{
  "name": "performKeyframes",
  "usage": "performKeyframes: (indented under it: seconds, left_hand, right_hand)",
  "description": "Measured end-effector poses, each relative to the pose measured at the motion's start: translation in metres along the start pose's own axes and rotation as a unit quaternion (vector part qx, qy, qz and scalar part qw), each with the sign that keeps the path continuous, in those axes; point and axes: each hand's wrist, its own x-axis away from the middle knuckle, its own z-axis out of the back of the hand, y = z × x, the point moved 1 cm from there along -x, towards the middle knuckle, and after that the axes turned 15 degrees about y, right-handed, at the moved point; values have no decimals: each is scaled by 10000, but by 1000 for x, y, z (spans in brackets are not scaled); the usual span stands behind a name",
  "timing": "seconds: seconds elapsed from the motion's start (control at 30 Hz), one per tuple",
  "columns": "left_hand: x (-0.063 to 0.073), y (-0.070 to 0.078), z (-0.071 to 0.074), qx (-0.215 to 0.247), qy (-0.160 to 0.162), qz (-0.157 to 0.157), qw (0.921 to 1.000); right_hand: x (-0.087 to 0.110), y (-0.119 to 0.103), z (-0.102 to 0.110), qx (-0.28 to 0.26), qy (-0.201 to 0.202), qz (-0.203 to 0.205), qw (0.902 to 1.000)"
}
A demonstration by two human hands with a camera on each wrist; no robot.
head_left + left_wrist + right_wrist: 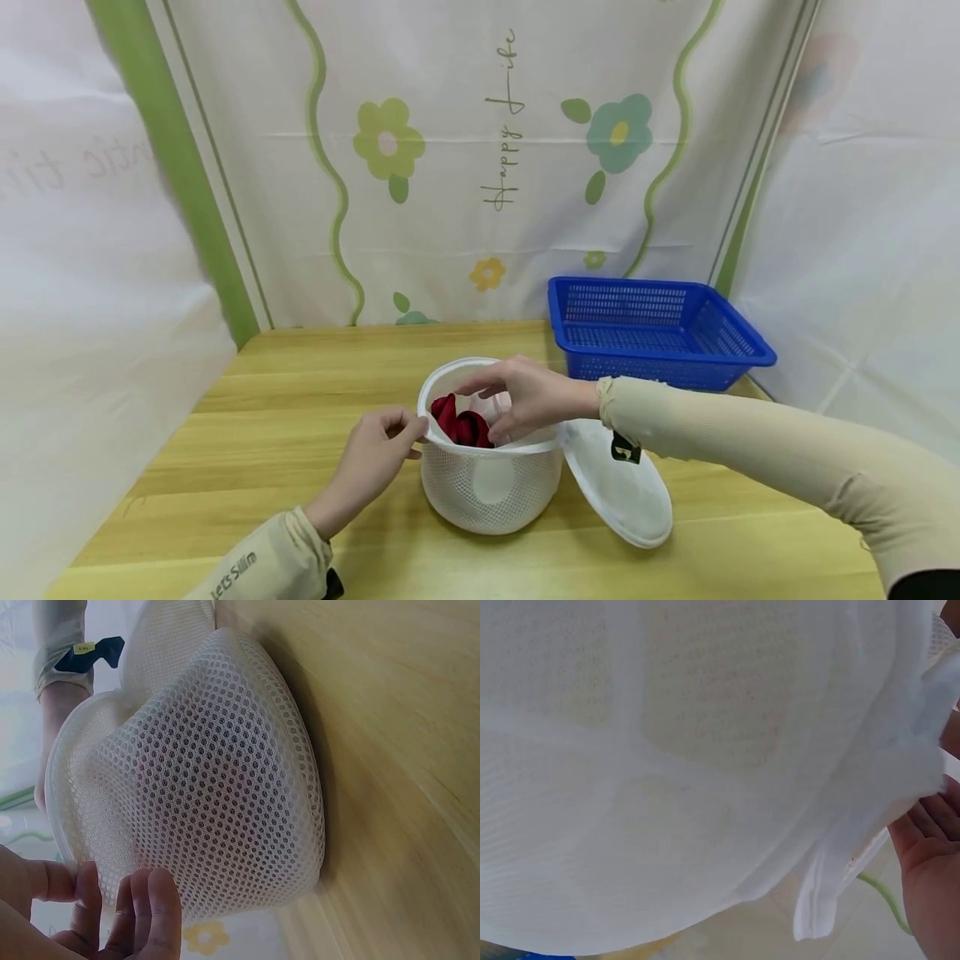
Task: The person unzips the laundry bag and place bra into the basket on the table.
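Note:
A white mesh laundry bag (491,487) stands upright with its top uncovered. Its round lid (622,492) hangs out to the right, onto the table. Inside lie a dark red cloth (457,423) and a pale pinkish item (491,407), partly hidden by a hand. My left hand (382,454) pinches the bag's left rim between thumb and fingertips; the left wrist view shows this hand (90,915) beside the mesh wall. My right hand (536,400) reaches over the opening, thumb and fingers apart above the contents. In the right wrist view the lid (705,787) covers most of the picture.
A blue plastic basket (660,367) stands at the back right of the wooden table (285,417). Printed white curtains (450,208) enclose the back and both sides.

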Motion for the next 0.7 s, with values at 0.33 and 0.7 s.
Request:
performKeyframes:
  seconds: [0.33, 0.7]
  left_hand:
    - [1, 0, -1, 90, -44, 17, 9999]
    - [1, -1, 1, 125, 13, 5, 9999]
  right_hand:
    - [-14, 0, -11, 450, -381, 840, 9947]
    - [-21, 7, -17, 52, -711, 216, 9972]
